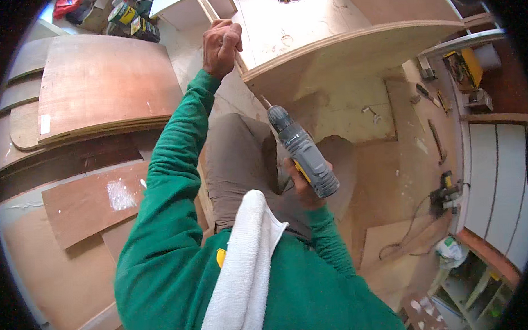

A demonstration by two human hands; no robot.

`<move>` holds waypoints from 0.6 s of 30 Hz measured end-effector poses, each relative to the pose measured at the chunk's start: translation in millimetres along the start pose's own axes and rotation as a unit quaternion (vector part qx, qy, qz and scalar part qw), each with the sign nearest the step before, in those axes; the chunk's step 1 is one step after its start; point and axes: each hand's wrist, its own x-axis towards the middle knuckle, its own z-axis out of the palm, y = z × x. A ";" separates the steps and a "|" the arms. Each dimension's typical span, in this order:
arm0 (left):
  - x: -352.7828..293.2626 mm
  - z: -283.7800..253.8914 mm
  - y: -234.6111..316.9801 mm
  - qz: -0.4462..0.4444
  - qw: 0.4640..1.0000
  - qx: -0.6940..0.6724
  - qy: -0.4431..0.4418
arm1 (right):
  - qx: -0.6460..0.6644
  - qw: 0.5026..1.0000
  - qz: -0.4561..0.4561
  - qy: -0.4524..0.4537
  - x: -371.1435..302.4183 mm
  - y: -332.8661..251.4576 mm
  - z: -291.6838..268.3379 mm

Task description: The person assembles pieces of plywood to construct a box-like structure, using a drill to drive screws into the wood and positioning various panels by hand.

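My right hand (301,181) wraps round the handle of a grey and yellow cordless drill (310,154). The drill slants up and to the left, its bit close to the left end of an upright plywood panel (336,60); whether the tip touches the wood I cannot tell. My left hand (220,47) is closed in a fist against a narrow wooden board edge (207,5), left of the panel's end. What the curled fingers hold, if anything, is hidden.
Stacked plywood sheets (107,83) lie at left, with a can (122,14) behind them. On the right are a hammer (437,141), a corded power tool (445,196) and a white-slatted panel (494,174). A white towel (238,265) hangs down my front.
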 end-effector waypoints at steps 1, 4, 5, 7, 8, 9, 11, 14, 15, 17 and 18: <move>-4.6 2.3 -2.5 -0.021 0.999 -0.009 0.028 | 0.007 1.000 -0.023 0.005 3.4 5.5 6.5; -9.2 12.1 -4.0 -0.027 0.994 -0.032 0.100 | 0.006 0.997 -0.078 0.023 13.1 18.1 17.5; -12.3 13.9 -7.7 -0.032 0.992 -0.046 0.116 | 0.004 0.995 -0.091 0.027 13.1 17.2 21.2; -16.4 18.5 -14.4 -0.041 0.986 -0.074 0.146 | 0.005 0.993 -0.114 0.033 18.1 15.2 26.8; -18.1 19.7 -12.6 -0.041 0.987 -0.064 0.143 | 0.001 0.992 -0.117 0.038 19.1 12.2 28.7; -19.6 19.8 -11.1 -0.041 0.988 -0.054 0.140 | 0.000 0.992 -0.118 0.040 19.1 6.8 30.4; -19.9 19.8 -6.7 -0.045 0.988 -0.043 0.140 | -0.036 0.990 -0.131 0.048 18.8 4.1 30.9; -16.0 22.7 0.4 -0.059 0.986 -0.040 0.147 | -0.100 0.978 -0.176 0.056 19.3 13.8 28.6; -15.9 22.4 2.1 -0.062 0.986 -0.043 0.147 | -0.100 0.975 -0.187 0.059 19.8 16.4 29.2; -17.9 20.6 5.3 -0.069 0.985 -0.049 0.148 | -0.100 0.971 -0.207 0.063 20.3 20.5 30.8; -19.0 21.9 3.2 -0.057 0.985 -0.050 0.153 | -0.101 0.969 -0.215 0.065 20.2 21.3 31.3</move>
